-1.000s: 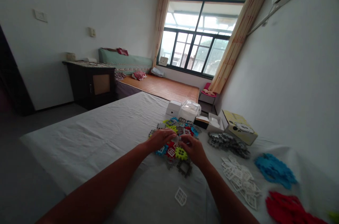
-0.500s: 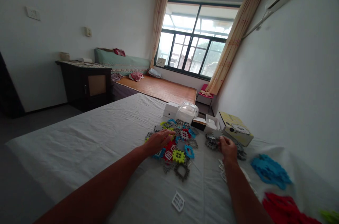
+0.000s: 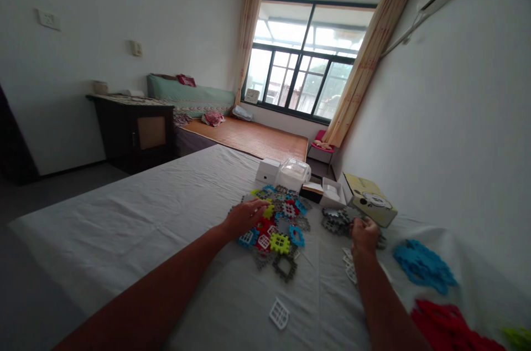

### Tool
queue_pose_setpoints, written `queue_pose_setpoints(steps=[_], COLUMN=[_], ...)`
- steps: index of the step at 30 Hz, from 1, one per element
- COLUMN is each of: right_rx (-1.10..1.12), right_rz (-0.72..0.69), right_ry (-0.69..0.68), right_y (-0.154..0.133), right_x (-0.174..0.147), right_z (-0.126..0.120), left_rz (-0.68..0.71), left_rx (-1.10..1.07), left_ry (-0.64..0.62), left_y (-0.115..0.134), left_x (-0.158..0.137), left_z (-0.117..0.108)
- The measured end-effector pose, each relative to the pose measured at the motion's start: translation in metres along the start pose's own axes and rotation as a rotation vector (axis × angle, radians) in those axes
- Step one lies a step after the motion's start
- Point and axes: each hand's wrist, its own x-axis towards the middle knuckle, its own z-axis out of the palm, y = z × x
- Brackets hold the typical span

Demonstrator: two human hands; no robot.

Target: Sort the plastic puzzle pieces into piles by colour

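Note:
My left hand (image 3: pixel 244 217) reaches over the left side of a mixed pile of plastic interlocking building pieces, its fingers stretched out. Beside its fingertips is a yellow-green piece (image 3: pixel 269 210); whether they touch it I cannot tell. The pile also has a blue ring-shaped piece (image 3: pixel 296 236), a yellow-green window-like square (image 3: pixel 280 243) and a dark grey frame piece (image 3: pixel 285 267). My right hand (image 3: pixel 365 235) is closed at the edge of a grey piece (image 3: pixel 352 213), by a heap of grey pieces (image 3: pixel 335 220). Its thumb and finger are pinched together.
To the right lie blue pieces (image 3: pixel 425 265), red pieces (image 3: pixel 452 323) and white window pieces (image 3: pixel 349 268). One white window piece (image 3: pixel 279 314) lies alone near me. A yellow box (image 3: pixel 369 200), a clear container (image 3: pixel 293 175) and small white boxes (image 3: pixel 269 170) stand at the back.
My right hand has shifted right and slightly toward me, and the grey piece at its fingertips has moved right too. The left hand has drawn back a little to the left.

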Motion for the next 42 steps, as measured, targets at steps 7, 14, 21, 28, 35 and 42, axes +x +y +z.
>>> queue_pose_setpoints(steps=[7, 14, 21, 28, 35, 42], right_rx=[-0.266, -0.664, -0.560, -0.144, 0.166, 0.212], right_rz=[-0.243, -0.624, -0.662, -0.264, 0.121, 0.074], right_ry=[-0.839, -0.902, -0.854, -0.784, -0.139, -0.005], right_y=[-0.047, -0.044, -0.058, -0.064, -0.018, 0.001], right_x=[-0.068, -0.128, -0.130, -0.103, -0.027, 0.000], right_z=[0.031, 0.048, 0.048, 0.047, 0.017, 0.006], left_rz=[0.067, 0.119, 0.117, 0.117, 0.110, 0.117], left_rx=[0.093, 0.173, 0.165, 0.159, 0.140, 0.144], left_ry=[-0.006, -0.078, -0.125, -0.111, -0.118, -0.122], left_y=[-0.002, -0.002, 0.000, -0.002, 0.000, -0.002], left_x=[-0.001, -0.003, -0.003, -0.003, -0.003, -0.002], left_z=[0.000, 0.003, 0.001, 0.001, 0.001, 0.002])
